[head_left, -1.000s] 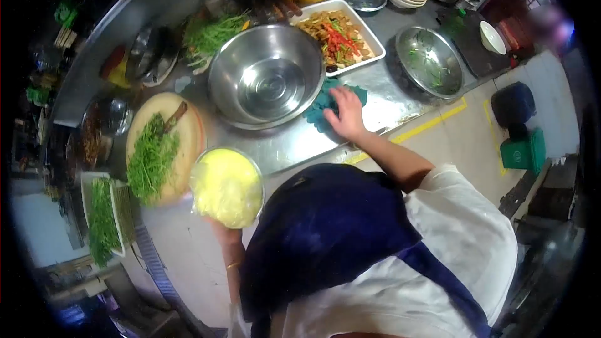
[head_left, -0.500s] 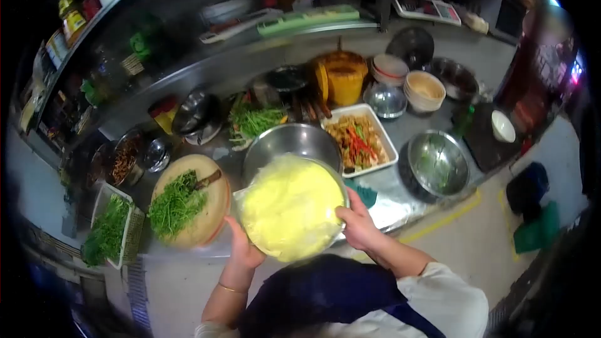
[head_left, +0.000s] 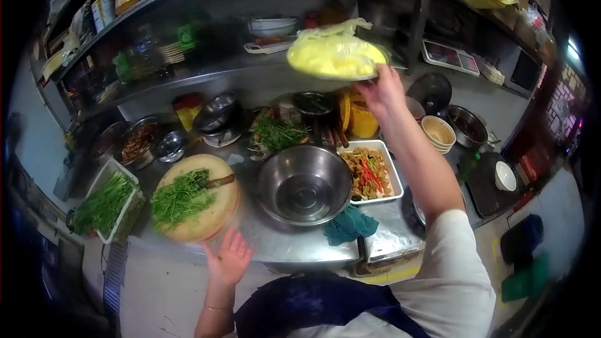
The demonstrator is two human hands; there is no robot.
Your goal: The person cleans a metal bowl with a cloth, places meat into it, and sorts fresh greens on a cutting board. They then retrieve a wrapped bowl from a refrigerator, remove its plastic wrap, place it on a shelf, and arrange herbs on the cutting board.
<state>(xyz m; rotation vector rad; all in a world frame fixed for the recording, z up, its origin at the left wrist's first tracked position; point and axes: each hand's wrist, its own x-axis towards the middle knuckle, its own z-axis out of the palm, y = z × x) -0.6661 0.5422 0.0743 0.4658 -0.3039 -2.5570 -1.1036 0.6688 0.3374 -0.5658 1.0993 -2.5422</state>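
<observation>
A round dish of something yellow under clear plastic (head_left: 335, 56) is raised in front of the shelf. My right hand (head_left: 383, 94) grips it by its right edge, arm stretched forward. My left hand (head_left: 228, 258) is empty, its fingers spread, just in front of the round chopping board (head_left: 216, 209). On that board lie cut green leaves (head_left: 178, 203) and a knife whose dark handle (head_left: 220, 181) points right. A large steel bowl (head_left: 300, 191) with nothing in it stands on the counter between my arms.
A white tray of cooked food with red strips (head_left: 369, 172) and a green cloth (head_left: 350, 225) lie right of the bowl. A basket of greens (head_left: 109, 203) stands at the left. The metal shelf (head_left: 206, 74) spans the back; a scale (head_left: 449, 56) sits on it.
The yellow dish went from both hands, low over the counter, up and forward to the shelf in my right hand. My left hand let go and dropped slightly. The view shifted.
</observation>
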